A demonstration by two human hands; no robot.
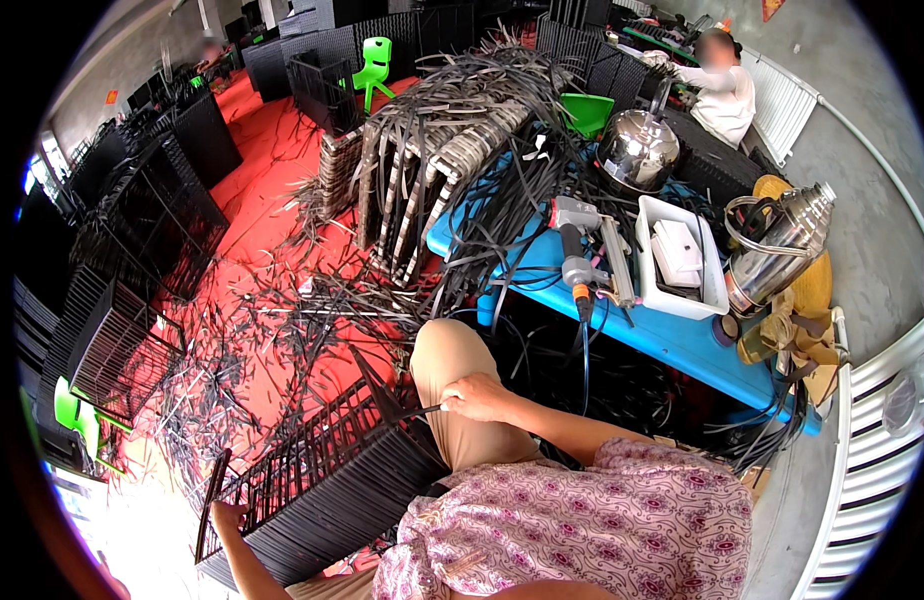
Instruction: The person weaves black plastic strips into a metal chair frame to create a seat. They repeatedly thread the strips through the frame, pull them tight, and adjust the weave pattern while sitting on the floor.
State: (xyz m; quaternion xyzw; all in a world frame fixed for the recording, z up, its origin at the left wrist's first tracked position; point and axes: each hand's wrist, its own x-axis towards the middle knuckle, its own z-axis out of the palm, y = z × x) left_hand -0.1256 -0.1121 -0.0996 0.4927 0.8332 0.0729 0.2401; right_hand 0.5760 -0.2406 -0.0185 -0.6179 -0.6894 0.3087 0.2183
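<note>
A black frame (332, 495), partly wrapped in dark flat strips, leans against my legs at lower left. Its open bars show along the far side. My left hand (229, 517) is closed around the near left end of this frame. Over my right knee, my right hand (472, 397) pinches a black strip (418, 412) that runs left to the frame's right end. More loose strip ends stick up beside that corner.
Cut strips (232, 370) litter the red floor covering (267, 240). A blue table (642, 340) at right bears a nail gun (578, 245), a white tray (717, 285), a kettle (637, 150) and a flask (782, 245). Stacked woven frames (412, 190) stand ahead. Another person (727, 95) sits at far right.
</note>
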